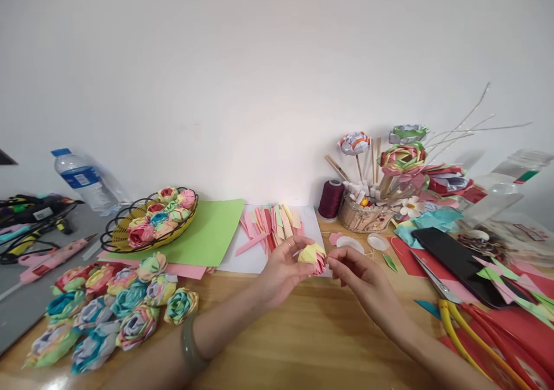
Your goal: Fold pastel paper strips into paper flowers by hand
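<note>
A small paper flower (pixel 313 256), yellow on top with pink petals, is held above the wooden table (pixel 277 332). My left hand (pixel 283 272) grips it from the left, thumb below and fingers behind. At its right side is my right hand (pixel 357 272), thumb and forefinger pinched together by the pink petals; whether a petal or something else sits in that pinch is too small to tell. Behind the hands, pink, red, yellow and green paper strips (pixel 270 222) lie on a white sheet (pixel 242 257).
Finished paper flowers (pixel 130 297) cover the left front, beside a yellow basket (pixel 123 237) of more flowers and a green sheet (pixel 216 225). To the right stand a dark thread spool (pixel 331 199) and a basket of flower stems (pixel 363 217). Scissors (pixel 441 283) and a black phone (pixel 459 263) lie farther right.
</note>
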Demonstrator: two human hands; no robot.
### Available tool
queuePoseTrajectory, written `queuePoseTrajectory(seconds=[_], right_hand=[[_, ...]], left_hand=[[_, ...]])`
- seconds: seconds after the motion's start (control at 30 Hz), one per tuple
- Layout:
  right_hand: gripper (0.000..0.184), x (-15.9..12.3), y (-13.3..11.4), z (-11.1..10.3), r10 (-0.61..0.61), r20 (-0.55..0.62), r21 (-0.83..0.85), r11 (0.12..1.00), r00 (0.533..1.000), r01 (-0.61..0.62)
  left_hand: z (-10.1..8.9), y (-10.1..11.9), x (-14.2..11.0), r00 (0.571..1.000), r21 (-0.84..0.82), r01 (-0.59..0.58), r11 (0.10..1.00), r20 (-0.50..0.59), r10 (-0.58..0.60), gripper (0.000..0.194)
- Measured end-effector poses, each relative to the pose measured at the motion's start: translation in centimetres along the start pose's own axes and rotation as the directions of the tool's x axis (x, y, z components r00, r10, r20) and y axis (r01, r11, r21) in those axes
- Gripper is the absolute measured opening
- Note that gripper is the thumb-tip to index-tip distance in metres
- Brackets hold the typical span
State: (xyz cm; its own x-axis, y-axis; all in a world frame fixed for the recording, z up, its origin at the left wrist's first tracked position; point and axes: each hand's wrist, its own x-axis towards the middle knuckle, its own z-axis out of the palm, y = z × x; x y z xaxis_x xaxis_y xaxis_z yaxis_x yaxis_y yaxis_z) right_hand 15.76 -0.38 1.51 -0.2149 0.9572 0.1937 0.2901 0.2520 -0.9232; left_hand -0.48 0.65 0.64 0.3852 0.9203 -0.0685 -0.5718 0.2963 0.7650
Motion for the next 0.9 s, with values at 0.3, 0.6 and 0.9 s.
queuePoseTrajectory(seconds=[0.3, 0.6, 0.9], right_hand=[[0.022, -0.9, -0.8, 0.4, 0.109, 0.029, 0.067, 0.992, 0.994, -0.111], [0.02, -1.0, 0.8, 0.4, 0.07, 0.01, -0.036, 0.997, 0.998, -0.069], [0.02, -1.2, 0.2, 0.5, 0.054, 0.036, -0.036, 0.998, 0.998, -0.052]], left_hand=[[-0.7, -0.9, 0.2, 0.992, 0.343, -0.118, 0.932, 0.075, 0.098, 0.051], [-0.1, -0.9, -0.8, 0.994, 0.535, -0.099, 0.839, 0.088, 0.062, 0.042], [-0.3, -1.1, -1.0, 0.999, 0.415, 0.027, 0.909, 0.009, -0.034, 0.035]])
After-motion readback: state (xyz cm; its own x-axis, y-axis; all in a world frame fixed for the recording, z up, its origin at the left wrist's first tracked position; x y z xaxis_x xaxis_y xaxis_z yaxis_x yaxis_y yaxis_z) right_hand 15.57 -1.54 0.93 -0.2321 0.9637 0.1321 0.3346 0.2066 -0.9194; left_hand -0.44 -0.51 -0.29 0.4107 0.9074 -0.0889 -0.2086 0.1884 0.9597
